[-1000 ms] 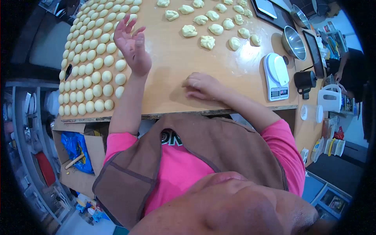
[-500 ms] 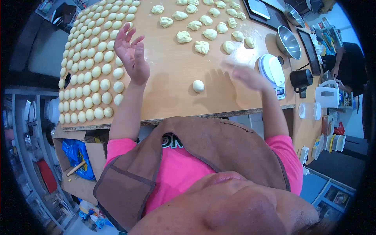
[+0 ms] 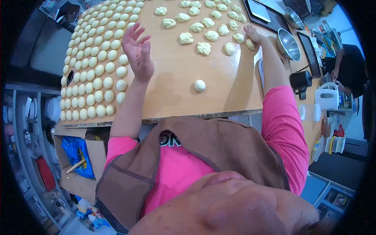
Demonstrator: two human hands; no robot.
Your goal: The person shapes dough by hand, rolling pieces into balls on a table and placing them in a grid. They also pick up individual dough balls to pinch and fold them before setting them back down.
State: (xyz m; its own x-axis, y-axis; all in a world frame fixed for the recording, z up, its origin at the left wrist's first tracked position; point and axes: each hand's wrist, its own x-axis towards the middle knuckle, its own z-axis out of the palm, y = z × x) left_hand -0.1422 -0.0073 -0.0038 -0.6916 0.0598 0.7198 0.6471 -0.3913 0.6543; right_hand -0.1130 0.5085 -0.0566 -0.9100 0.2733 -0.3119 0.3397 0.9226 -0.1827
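Observation:
My left hand (image 3: pixel 138 53) is raised palm up beside the rows of smooth round dough balls (image 3: pixel 99 69), its fingers apart and loosely curled, holding nothing. One smooth dough ball (image 3: pixel 199 85) sits alone on the wooden table (image 3: pixel 176 100) in front of me. My right hand (image 3: pixel 254 35) reaches far out to the right side, fingers stretched. Just under its palm is a rough dough piece (image 3: pixel 250 44), partly covered by the hand; whether they touch is hard to see. Other uneven dough pieces (image 3: pixel 211 36) lie scattered to the left of that hand.
A steel bowl (image 3: pixel 288 44), a dark tray (image 3: pixel 309 53) and a black pot (image 3: pixel 301 81) stand on the right. My right arm mostly hides the white scale (image 3: pixel 261 72). A cardboard box (image 3: pixel 94 156) is below the table's left edge. A person (image 3: pixel 346 72) stands far right.
My right hand has swung outward and away from me, from beside the scale to the scattered dough pieces. My left hand stays raised, and the lone dough ball remains in place.

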